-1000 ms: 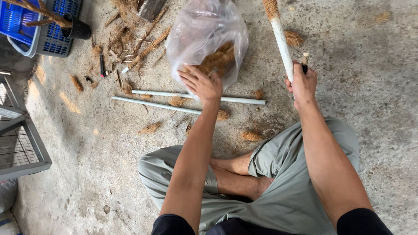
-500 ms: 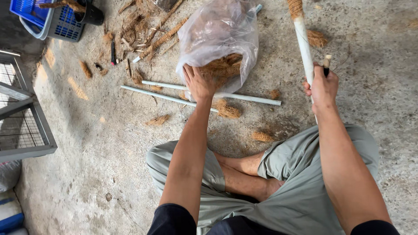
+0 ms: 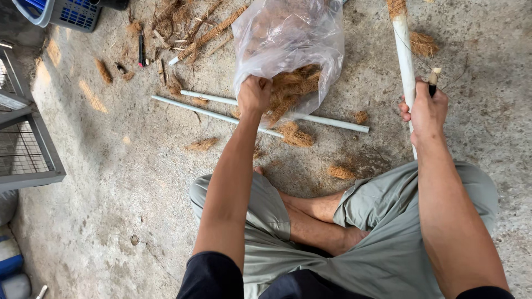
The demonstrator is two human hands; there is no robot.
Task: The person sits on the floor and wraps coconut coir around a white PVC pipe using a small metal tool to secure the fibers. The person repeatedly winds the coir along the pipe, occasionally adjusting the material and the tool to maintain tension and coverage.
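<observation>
I sit cross-legged on a concrete floor. My left hand [image 3: 254,94] is closed at the mouth of a clear plastic bag [image 3: 288,39], gripping brown coconut fibre [image 3: 292,88] that spills from it. My right hand [image 3: 425,108] is wrapped around a white pipe [image 3: 403,50] that stands up from beside my right knee, its far end wound with fibre. The same hand also pins a small dark-handled tool [image 3: 433,80] against the pipe.
Two thin white pipes [image 3: 210,113] lie across the floor under the bag, among scattered fibre tufts [image 3: 202,145]. A fibre-wrapped stick and debris [image 3: 208,34] lie at the back, near a blue crate [image 3: 66,12]. A grey metal cage [image 3: 25,138] stands at left.
My left hand has gone from open above the floor pipes to closed on fibre at the bag's mouth. The right hand has kept its hold on the pipe.
</observation>
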